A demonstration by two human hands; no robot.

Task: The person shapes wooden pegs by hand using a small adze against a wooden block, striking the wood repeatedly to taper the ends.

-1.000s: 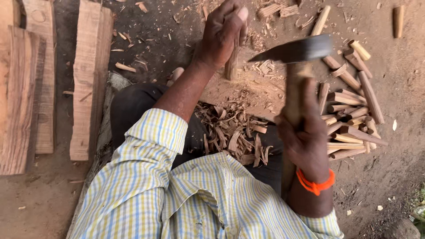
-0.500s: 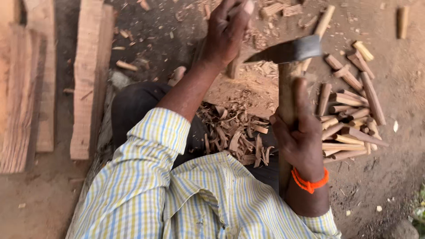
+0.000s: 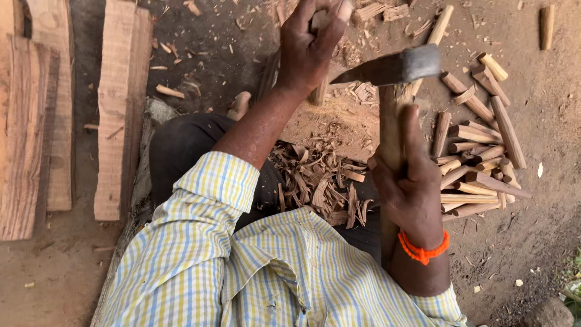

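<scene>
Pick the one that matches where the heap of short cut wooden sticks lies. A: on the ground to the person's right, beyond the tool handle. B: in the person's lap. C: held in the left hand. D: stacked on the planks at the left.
A: the heap of short brown cut wooden sticks lies on the dirt ground to the right of the right hand, which grips the long wooden tool handle.
</scene>
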